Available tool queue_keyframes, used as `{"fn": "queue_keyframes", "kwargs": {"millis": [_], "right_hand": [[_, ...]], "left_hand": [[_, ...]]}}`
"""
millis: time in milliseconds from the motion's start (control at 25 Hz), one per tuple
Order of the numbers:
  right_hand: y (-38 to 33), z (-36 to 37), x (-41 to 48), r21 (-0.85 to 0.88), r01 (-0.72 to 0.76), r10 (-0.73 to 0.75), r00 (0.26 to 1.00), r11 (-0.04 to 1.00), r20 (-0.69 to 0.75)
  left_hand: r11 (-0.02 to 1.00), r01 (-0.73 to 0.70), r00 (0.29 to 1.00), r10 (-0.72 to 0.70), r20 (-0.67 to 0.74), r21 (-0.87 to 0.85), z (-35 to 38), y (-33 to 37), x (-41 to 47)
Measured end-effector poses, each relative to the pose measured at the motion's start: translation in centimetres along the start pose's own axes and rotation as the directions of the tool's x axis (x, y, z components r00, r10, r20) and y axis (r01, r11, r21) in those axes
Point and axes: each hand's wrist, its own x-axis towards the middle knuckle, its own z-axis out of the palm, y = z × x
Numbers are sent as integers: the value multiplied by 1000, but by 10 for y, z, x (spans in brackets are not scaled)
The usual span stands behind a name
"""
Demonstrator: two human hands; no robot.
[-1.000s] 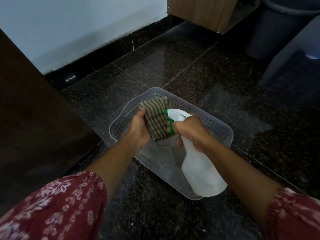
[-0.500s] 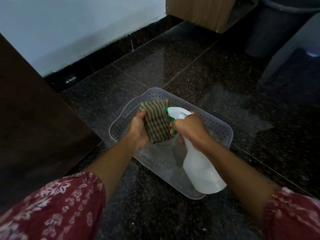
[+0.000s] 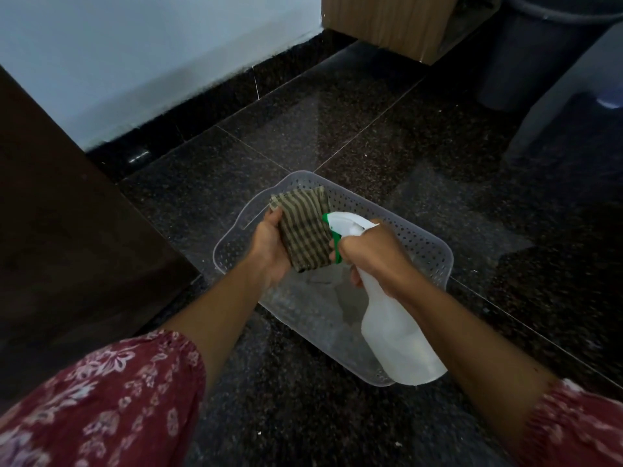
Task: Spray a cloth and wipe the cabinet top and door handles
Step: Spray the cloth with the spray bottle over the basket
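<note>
A dark wooden cabinet (image 3: 67, 230) fills the left edge of the scene, standing on a black speckled stone floor (image 3: 421, 136) beneath a pale wall (image 3: 135, 55). A red floral sleeve (image 3: 101, 406) covers the person's left forearm near the bottom corner. The left hand (image 3: 269, 251) is closed around a folded, olive-and-dark striped cloth (image 3: 305, 230), thumb on the near side and fingers hidden behind it, holding the cloth upright above a clear perforated plastic basket (image 3: 421, 244) that sits on the floor. Just to the right of the cloth, the white nozzle of a spray bottle (image 3: 397, 338) points at the fabric from very close, its green tip (image 3: 328, 220) almost touching the stripes. The right hand (image 3: 374, 254) is wrapped tight around the bottle's neck, with fingertips curled over the green trigger (image 3: 337, 246); the bottle's translucent white body tilts down and toward the person, hanging over the basket's near right corner. A second red sleeve (image 3: 573, 429) shows at the lower right. Farther back, a light wooden piece of furniture (image 3: 387, 25) stands against the wall, and a dark grey bin (image 3: 526, 55) sits in the upper right corner beside a pale plastic stool leg (image 3: 566, 96).
</note>
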Motion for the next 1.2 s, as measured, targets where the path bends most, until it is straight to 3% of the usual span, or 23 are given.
{"fn": "queue_keyframes", "kwargs": {"millis": [640,1200], "right_hand": [[18,-13,2,-1,-67,67,998,998,-18],[-8,-15,-1,-19,47,-48,997,999,-53]], "left_hand": [[996,-14,1000,12,-15,-85,12,0,0],[999,-7,1000,7,20,-33,23,1,-10]]}}
